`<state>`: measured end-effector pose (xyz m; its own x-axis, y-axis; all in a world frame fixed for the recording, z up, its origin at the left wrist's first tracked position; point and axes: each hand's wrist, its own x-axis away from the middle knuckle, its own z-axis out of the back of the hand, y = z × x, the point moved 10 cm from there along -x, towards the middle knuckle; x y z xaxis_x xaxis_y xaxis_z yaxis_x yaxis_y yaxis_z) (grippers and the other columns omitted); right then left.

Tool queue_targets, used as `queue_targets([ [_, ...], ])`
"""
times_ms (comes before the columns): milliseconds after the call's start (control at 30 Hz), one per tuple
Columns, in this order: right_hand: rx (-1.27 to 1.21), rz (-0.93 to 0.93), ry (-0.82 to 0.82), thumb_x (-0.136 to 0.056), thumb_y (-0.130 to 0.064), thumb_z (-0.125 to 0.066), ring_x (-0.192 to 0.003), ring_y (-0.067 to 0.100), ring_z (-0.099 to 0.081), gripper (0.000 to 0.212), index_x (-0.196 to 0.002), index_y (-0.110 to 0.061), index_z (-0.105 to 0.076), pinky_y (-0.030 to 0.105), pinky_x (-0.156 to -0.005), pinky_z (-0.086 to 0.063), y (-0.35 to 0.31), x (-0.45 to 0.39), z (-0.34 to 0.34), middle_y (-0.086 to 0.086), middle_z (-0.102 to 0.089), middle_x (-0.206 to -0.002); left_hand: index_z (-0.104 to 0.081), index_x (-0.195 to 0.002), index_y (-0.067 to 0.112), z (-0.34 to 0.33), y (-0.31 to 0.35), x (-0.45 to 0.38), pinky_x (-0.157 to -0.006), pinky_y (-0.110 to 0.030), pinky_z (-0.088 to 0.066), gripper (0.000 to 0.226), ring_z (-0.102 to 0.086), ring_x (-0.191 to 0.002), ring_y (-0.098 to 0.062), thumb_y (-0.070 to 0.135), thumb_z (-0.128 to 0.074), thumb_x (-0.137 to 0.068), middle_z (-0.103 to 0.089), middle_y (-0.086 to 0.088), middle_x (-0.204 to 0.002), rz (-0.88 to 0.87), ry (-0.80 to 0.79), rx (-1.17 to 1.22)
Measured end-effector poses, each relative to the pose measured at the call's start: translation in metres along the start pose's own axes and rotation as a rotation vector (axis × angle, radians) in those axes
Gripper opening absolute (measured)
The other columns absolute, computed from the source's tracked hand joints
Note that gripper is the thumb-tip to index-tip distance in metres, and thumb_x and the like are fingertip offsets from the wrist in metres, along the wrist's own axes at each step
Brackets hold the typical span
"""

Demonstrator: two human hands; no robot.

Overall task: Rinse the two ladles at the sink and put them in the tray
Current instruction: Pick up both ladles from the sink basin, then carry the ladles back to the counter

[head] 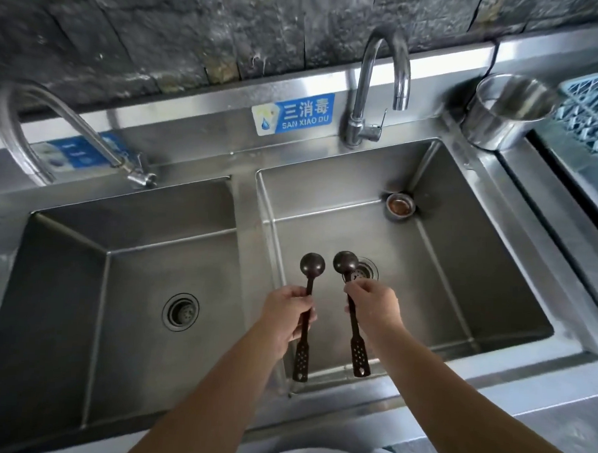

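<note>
Two dark brown ladles with round bowls and perforated handle ends are held over the right basin [460, 267] of a steel double sink. My left hand [285, 314] grips the stem of the left ladle [311, 265], bowl pointing away from me. My right hand [372, 310] pinches the stem of the right ladle [345, 262], whose bowl hangs above the drain [367, 268]. The curved tap [383, 76] stands behind this basin; no water runs from it. A blue grid tray [594, 105] sits at the far right, partly out of frame.
The left basin [134, 287] has its own drain and a flexible hose tap [72, 127] behind it. A steel pot [508, 108] stands on the counter between the tap and the blue tray. A small overflow pipe [399, 205] sits in the right basin's back corner.
</note>
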<state>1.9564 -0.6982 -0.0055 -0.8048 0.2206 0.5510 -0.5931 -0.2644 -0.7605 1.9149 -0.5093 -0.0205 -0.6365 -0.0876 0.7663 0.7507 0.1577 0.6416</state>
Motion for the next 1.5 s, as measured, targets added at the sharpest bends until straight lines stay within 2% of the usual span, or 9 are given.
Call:
queue_targets([
  [200,-0.072,-0.013,-0.03,-0.084,-0.014,-0.065,-0.045,0.013,-0.056,0.019,-0.067,-0.01,-0.073,0.03,-0.052,-0.046,0.013,0.038,-0.025,0.004,-0.069,-0.055,-0.066,-0.095,0.013,0.029,-0.002,0.025,-0.065,-0.033,-0.051,0.01,-0.075,-0.069,-0.019,0.01,-0.064,-0.086,-0.075,-0.004,-0.073,-0.027,-0.005,-0.115],
  [300,-0.155,-0.041,-0.027,-0.082,-0.009,-0.064,-0.051,0.019,-0.051,0.017,-0.075,0.006,-0.069,0.034,-0.055,-0.04,0.023,0.065,-0.034,0.013,-0.061,-0.056,-0.066,-0.096,0.01,0.036,-0.004,0.04,-0.069,-0.037,-0.058,0.012,-0.075,-0.072,-0.021,0.008,-0.065,-0.085,-0.076,-0.008,-0.077,-0.044,-0.093,-0.181],
  [367,-0.213,-0.043,-0.021,-0.082,-0.007,-0.064,-0.055,0.02,-0.046,0.021,-0.083,0.014,-0.064,0.035,-0.055,-0.035,0.03,0.088,-0.038,0.015,-0.054,-0.061,-0.065,-0.096,0.009,0.041,-0.007,0.052,-0.063,-0.033,-0.057,0.011,-0.075,-0.072,-0.021,0.007,-0.065,-0.086,-0.075,-0.01,-0.081,-0.066,-0.155,-0.217],
  [533,-0.389,-0.026,0.098,-0.081,-0.004,-0.068,-0.053,0.017,-0.05,0.008,-0.075,-0.003,-0.073,0.032,-0.052,-0.039,0.053,0.163,-0.039,0.01,-0.059,-0.06,-0.065,-0.089,0.012,0.051,-0.025,0.091,-0.068,-0.04,-0.048,0.008,-0.069,-0.064,-0.021,0.004,-0.063,-0.087,-0.071,-0.009,-0.073,-0.131,-0.334,-0.37],
  [700,-0.558,-0.02,0.252,-0.083,-0.001,-0.069,-0.046,0.011,-0.051,0.01,-0.073,-0.005,-0.073,0.021,-0.044,-0.04,0.093,0.248,-0.03,0.004,-0.059,-0.054,-0.065,-0.082,0.019,0.042,-0.055,0.147,-0.047,-0.022,-0.05,0.012,-0.067,-0.056,-0.011,0.008,-0.068,-0.086,-0.072,0.001,-0.069,-0.168,-0.52,-0.511],
  [900,-0.763,-0.008,0.444,-0.086,-0.003,-0.07,-0.048,0.009,-0.052,0.01,-0.077,-0.005,-0.074,0.018,-0.047,-0.041,0.152,0.351,0.004,0.003,-0.061,-0.06,-0.063,-0.079,0.018,0.001,-0.103,0.22,-0.045,-0.021,-0.041,0.015,-0.055,-0.049,-0.011,0.004,-0.067,-0.084,-0.066,0.001,-0.066,-0.257,-0.738,-0.71],
  [1133,-0.88,-0.008,0.728,-0.087,-0.004,-0.07,-0.05,0.01,-0.05,0.025,-0.064,-0.014,-0.075,0.019,-0.048,-0.039,0.238,0.485,0.048,0.006,-0.059,-0.061,-0.063,-0.083,0.018,-0.054,-0.193,0.322,-0.047,-0.022,-0.036,0.013,-0.052,-0.056,-0.017,0.006,-0.068,-0.084,-0.069,-0.008,-0.075,-0.324,-0.984,-0.98],
  [1267,-0.953,-0.007,0.862,-0.087,-0.002,-0.068,-0.052,0.012,-0.048,0.018,-0.072,-0.011,-0.074,0.021,-0.048,-0.037,0.299,0.573,0.062,0.01,-0.059,-0.065,-0.063,-0.085,0.019,-0.073,-0.269,0.393,-0.047,-0.022,-0.039,0.013,-0.054,-0.053,-0.012,0.007,-0.068,-0.085,-0.071,-0.004,-0.073,-0.35,-1.113,-1.093],
  [1500,-1.095,-0.049,1.096,-0.088,-0.002,-0.067,-0.052,0.014,-0.045,0.009,-0.081,-0.003,-0.074,0.023,-0.047,-0.031,0.432,0.755,0.06,0.013,-0.056,-0.066,-0.062,-0.085,0.014,-0.072,-0.442,0.536,-0.038,-0.019,-0.031,0.014,-0.046,-0.04,-0.008,0.001,-0.065,-0.087,-0.066,0.001,-0.057,-0.285,-1.34,-1.242],
])
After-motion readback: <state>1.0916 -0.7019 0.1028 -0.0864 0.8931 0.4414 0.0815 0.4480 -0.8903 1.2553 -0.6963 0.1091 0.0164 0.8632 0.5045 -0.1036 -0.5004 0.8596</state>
